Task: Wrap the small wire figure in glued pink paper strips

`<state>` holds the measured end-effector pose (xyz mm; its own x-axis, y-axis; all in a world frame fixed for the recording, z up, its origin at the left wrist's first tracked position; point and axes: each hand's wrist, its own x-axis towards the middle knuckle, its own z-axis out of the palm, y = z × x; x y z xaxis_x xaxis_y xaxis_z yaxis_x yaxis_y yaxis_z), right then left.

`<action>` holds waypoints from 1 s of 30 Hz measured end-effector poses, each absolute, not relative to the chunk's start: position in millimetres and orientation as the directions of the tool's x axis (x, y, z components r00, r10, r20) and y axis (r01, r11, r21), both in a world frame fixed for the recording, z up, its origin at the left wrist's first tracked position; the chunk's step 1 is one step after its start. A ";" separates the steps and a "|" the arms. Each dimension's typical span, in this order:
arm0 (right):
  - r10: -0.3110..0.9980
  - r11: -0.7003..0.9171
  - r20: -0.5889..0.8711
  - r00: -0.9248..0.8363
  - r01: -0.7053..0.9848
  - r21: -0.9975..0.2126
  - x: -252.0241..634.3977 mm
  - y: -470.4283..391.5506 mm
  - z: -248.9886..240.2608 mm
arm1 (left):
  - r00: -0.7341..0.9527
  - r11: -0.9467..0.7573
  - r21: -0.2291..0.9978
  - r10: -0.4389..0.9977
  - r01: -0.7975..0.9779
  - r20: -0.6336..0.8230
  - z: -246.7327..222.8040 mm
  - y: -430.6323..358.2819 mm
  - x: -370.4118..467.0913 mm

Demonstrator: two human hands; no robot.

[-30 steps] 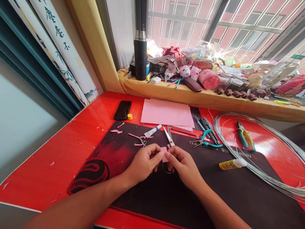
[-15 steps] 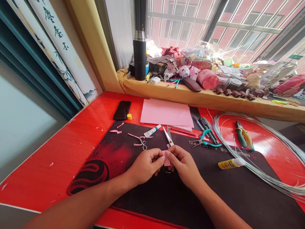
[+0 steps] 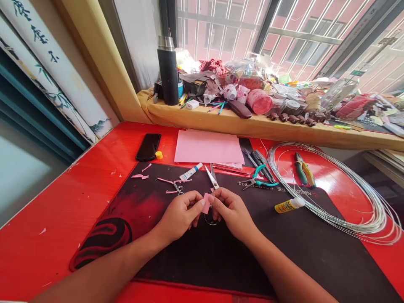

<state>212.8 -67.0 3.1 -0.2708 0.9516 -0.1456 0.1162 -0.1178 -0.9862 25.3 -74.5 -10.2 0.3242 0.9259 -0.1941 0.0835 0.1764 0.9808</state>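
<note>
Between my two hands is a small piece of pink paper. My left hand pinches its left side between thumb and fingers. My right hand pinches the right side the same way. Scissors lie on the black mat beneath the paper, blades spread slightly and pointing away; my fingers partly hide their handles. Left of the scissors are a small white and blue glue tube and a pink-wrapped wire figure with a metal ring. Pink paper scraps lie farther left.
Pink paper sheets, a black phone and a yellow cap lie behind the mat. To the right are teal pliers, a glue stick, a wire coil and green-yellow pliers. A flask stands on the cluttered sill.
The view has shifted, so everything appears farther left. The pink paper has turned between my fingers and more of its face shows. Both hands still hold it.
</note>
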 end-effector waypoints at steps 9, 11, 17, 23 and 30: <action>0.956 -0.103 -0.128 -0.265 0.106 -0.989 213.8 -65.7 2.0 | 0.357 0.128 0.983 0.919 0.131 -0.168 -7.0 -76.0 26.5; 0.961 -0.097 -0.121 -0.248 0.104 -0.990 214.0 -65.4 1.8 | 0.379 0.127 0.983 0.910 0.135 -0.170 -6.6 -76.3 27.5; 0.968 -0.106 -0.122 -0.220 0.083 -0.991 214.0 -64.8 1.0 | 0.407 0.115 0.982 0.898 0.149 -0.167 -3.7 -76.9 28.7; 0.970 -0.110 -0.125 -0.210 0.084 -0.990 213.7 -64.7 1.6 | 0.407 0.117 0.977 0.895 0.181 -0.183 -3.9 -76.2 28.1; 0.972 -0.101 -0.120 -0.203 0.098 -0.990 214.7 -65.7 1.9 | 0.378 0.186 0.971 0.897 0.152 -0.231 -7.8 -74.7 28.3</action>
<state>214.7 -65.7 1.9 -0.2029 0.9719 -0.1196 0.0980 -0.1014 -0.9900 28.3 -74.7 -7.8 0.3777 0.8966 -0.2310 0.1518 0.1861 0.9707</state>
